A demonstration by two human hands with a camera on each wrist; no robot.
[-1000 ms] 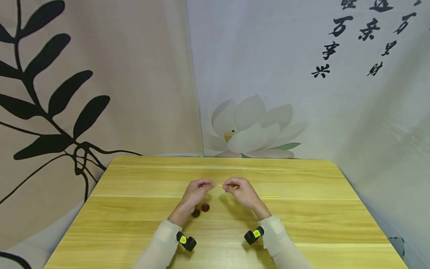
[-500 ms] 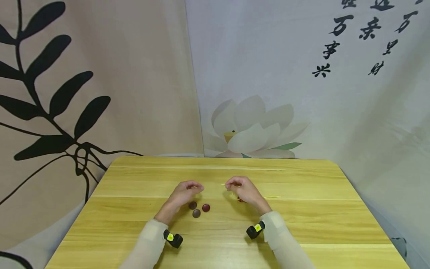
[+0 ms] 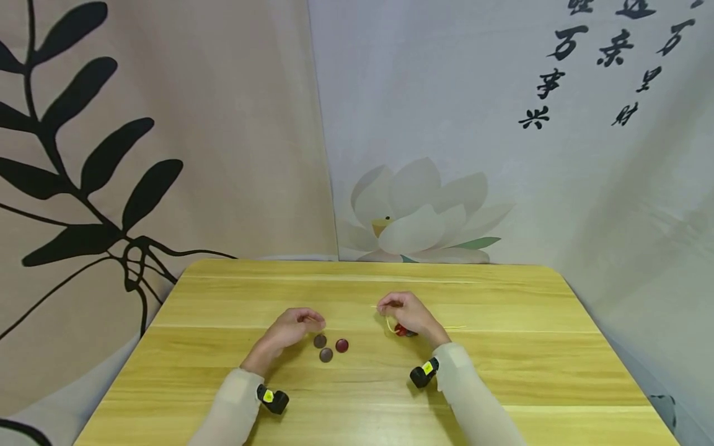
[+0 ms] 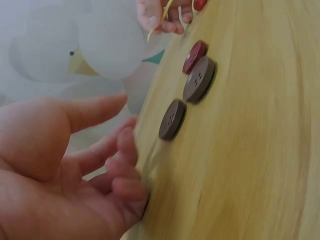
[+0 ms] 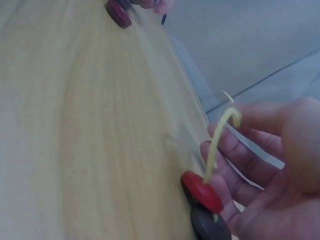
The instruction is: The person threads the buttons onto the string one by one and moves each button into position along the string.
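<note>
My right hand (image 3: 408, 311) pinches a yellow cord (image 5: 215, 142) between thumb and fingers, a short end poking out past the fingertips. Threaded on that cord, below the hand, are a red button (image 5: 202, 191) and a dark button (image 5: 210, 223). My left hand (image 3: 292, 326) holds nothing; its thumb stands apart from loosely bent fingers in the left wrist view. Just beyond its fingertips lie two brown buttons, the nearer one (image 4: 172, 120) and another brown button (image 4: 199, 80), with a dark red button (image 4: 195, 57) beside them. Holes show in their faces.
Everything lies on a light wooden table (image 3: 357, 402) with rounded far corners. The cord's tail (image 3: 454, 327) stretches over the wood right of my right wrist. Behind the table hangs a printed cloth backdrop (image 3: 424, 124). Each wrist carries a small black camera.
My left hand has let go of the cord's tip and moved left and nearer, uncovering the brown buttons. My right hand keeps its pinch, shifting slightly right; the threaded buttons now show beneath it.
</note>
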